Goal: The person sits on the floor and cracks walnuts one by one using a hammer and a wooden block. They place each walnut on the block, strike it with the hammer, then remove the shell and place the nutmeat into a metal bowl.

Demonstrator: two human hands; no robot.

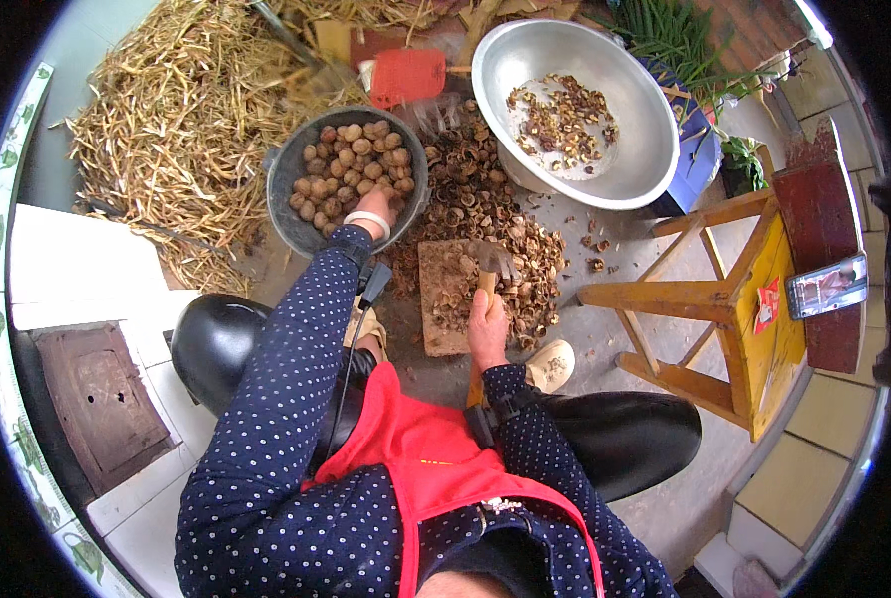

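Observation:
My left hand [376,205] reaches into a dark bucket [278,204] of whole walnuts [347,164]. A white bangle sits at that wrist, and the fingertips are lost among the nuts, so their grip does not show. My right hand [487,331] is closed round the wooden handle of a hammer [493,263]. The hammer's metal head is over a worn brick-like block [443,342] strewn with shell bits. Around the block lies a heap of cracked walnut shells [478,189].
A large metal basin [655,140] at the far right holds walnut kernels [565,120]. Straw [166,120] is piled at the far left, with a red dustpan-like piece [407,77] behind the bucket. A yellow wooden stool [764,329] bearing a phone [828,286] stands at right.

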